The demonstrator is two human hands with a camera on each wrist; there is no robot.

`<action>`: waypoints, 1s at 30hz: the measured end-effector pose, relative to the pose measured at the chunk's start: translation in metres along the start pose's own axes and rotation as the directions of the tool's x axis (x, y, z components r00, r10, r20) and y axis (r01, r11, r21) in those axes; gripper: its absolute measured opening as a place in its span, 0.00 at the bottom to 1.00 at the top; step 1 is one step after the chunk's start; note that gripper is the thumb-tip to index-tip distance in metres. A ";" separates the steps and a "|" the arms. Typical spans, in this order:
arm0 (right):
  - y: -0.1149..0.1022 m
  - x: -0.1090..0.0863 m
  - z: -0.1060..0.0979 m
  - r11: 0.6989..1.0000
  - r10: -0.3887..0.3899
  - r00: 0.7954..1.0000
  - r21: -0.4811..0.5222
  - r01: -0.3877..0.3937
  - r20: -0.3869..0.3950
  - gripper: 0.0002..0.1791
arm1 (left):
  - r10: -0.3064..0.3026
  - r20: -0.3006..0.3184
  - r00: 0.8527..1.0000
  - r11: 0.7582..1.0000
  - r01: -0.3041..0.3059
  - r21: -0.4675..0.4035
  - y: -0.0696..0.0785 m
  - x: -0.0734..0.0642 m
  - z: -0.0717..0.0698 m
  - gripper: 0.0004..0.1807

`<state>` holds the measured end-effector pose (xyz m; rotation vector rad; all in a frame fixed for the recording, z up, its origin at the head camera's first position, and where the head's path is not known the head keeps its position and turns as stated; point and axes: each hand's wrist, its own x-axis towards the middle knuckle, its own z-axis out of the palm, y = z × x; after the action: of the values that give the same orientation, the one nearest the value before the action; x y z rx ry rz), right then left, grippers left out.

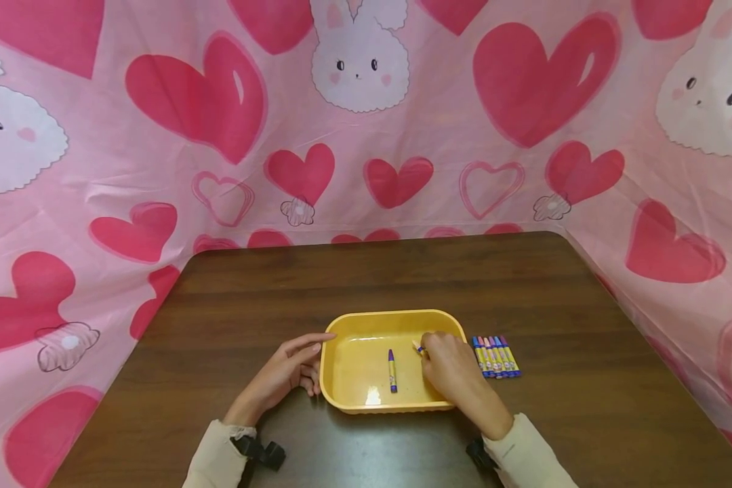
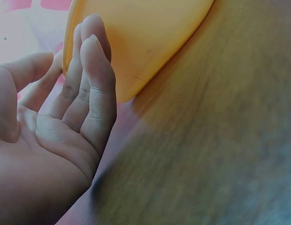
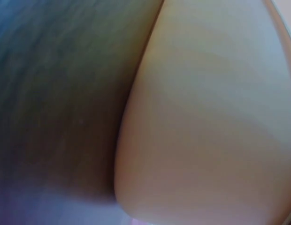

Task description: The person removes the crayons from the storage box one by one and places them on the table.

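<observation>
A yellow tray (image 1: 372,411) stands on the table in the head view. Inside it lies one oil pastel crayon (image 1: 393,371) with a yellow wrapper and purple ends. My right hand (image 1: 450,366) reaches into the tray's right side and pinches another crayon (image 1: 419,348), whose pale tip pokes out left of the fingers; the rest is hidden. At the left rim, my left hand (image 1: 289,369) touches the tray with its index fingertip, the other fingers loosely bent. The left wrist view shows the left hand (image 2: 70,103) with an unfilled palm beside the tray's wall (image 2: 145,42).
Several crayons (image 1: 496,357) lie side by side in a row on the brown table (image 1: 366,274), just right of the tray. A pink cloth (image 1: 354,135) with hearts and rabbits hangs behind the table and along both sides. The right wrist view is blurred.
</observation>
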<state>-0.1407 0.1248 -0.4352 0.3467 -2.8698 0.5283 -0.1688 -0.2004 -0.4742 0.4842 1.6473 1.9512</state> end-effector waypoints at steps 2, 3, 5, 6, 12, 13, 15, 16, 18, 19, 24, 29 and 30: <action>0.000 0.001 -0.001 0.998 0.018 1.000 0.053 -0.017 -0.024 0.04 | 0.002 -0.004 1.000 1.000 -0.002 0.002 0.000 0.000 0.000 0.26; 0.000 0.001 -0.001 0.996 0.028 0.999 0.082 -0.024 -0.040 0.03 | 0.002 -0.006 1.000 1.000 -0.002 0.001 0.000 0.000 -0.001 0.26; 0.000 0.002 -0.001 0.989 0.050 0.996 0.144 -0.038 -0.075 0.03 | -0.002 -0.011 1.000 1.000 0.002 -0.003 0.000 -0.001 0.000 0.26; 0.000 0.002 -0.002 0.984 0.061 0.994 0.173 -0.044 -0.092 0.04 | -0.004 -0.013 1.000 1.000 0.004 -0.007 -0.001 -0.001 0.000 0.26; 0.004 0.002 -0.005 0.958 0.067 0.986 0.287 -0.020 -0.155 0.05 | -0.017 -0.018 1.000 1.000 0.016 -0.021 0.000 -0.001 0.001 0.27; 0.005 0.001 -0.006 0.955 0.063 0.985 0.297 -0.012 -0.162 0.05 | -0.018 -0.021 1.000 1.000 0.017 -0.020 0.000 -0.001 0.001 0.27; 0.005 0.000 -0.009 0.950 0.062 0.984 0.313 -0.007 -0.167 0.06 | -0.020 -0.026 0.999 1.000 0.020 -0.019 0.000 -0.001 0.001 0.27; 0.006 0.000 -0.011 0.948 0.063 0.984 0.319 -0.007 -0.166 0.06 | -0.022 -0.028 0.999 1.000 0.022 -0.020 0.000 -0.001 0.001 0.27; 0.007 -0.001 -0.014 0.946 0.066 0.985 0.325 -0.010 -0.162 0.06 | -0.023 -0.031 0.999 1.000 0.023 -0.019 0.000 0.000 0.001 0.27; 0.007 -0.001 -0.015 0.944 0.071 0.985 0.330 -0.015 -0.157 0.06 | -0.023 -0.031 0.999 1.000 0.022 -0.020 -0.001 0.000 0.001 0.27; 0.010 -0.003 -0.020 0.930 0.099 0.985 0.366 -0.042 -0.139 0.06 | -0.014 -0.025 1.000 1.000 0.013 -0.022 -0.002 0.000 0.001 0.27; 0.019 -0.005 -0.029 0.849 0.164 0.984 0.517 -0.104 -0.071 0.07 | -0.011 -0.024 1.000 1.000 0.010 -0.020 -0.002 -0.001 0.000 0.27; 0.022 -0.005 -0.032 0.826 0.177 0.983 0.551 -0.118 -0.055 0.07 | -0.011 -0.024 1.000 1.000 0.010 -0.020 -0.002 -0.001 0.000 0.27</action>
<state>-0.1367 0.1578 -0.4144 0.1666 -2.6013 1.3633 -0.1679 -0.2012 -0.4760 0.4453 1.6403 1.9715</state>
